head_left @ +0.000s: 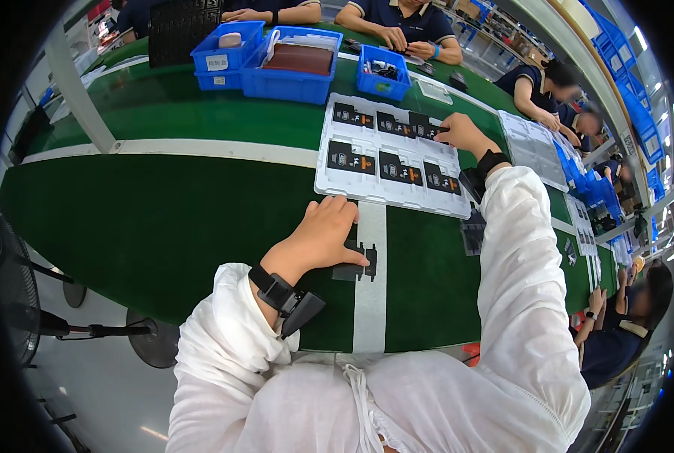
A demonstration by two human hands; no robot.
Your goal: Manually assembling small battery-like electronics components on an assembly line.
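A white molded tray (393, 205) lies in front of me with several flat black batteries (401, 169) in its compartments, printed in white and orange. My right hand (464, 134) is at the tray's far right compartment, fingers closed on the edge of a flat black battery (424, 125). That battery partly overlaps the one to its left. My left hand (314, 235) rests on the table just before the tray's near left corner, fingers spread. Its thumb touches a small black plastic part (370, 261) on the white strip; the hand partly hides a dark translucent piece there.
Blue bins (290, 84) stand beyond the tray, one holding a brown item. Another blue bin (382, 74) has small parts. A second white tray (533, 151) lies to the right. Co-workers sit across and along the green table (163, 219). A fan (20, 302) stands at left.
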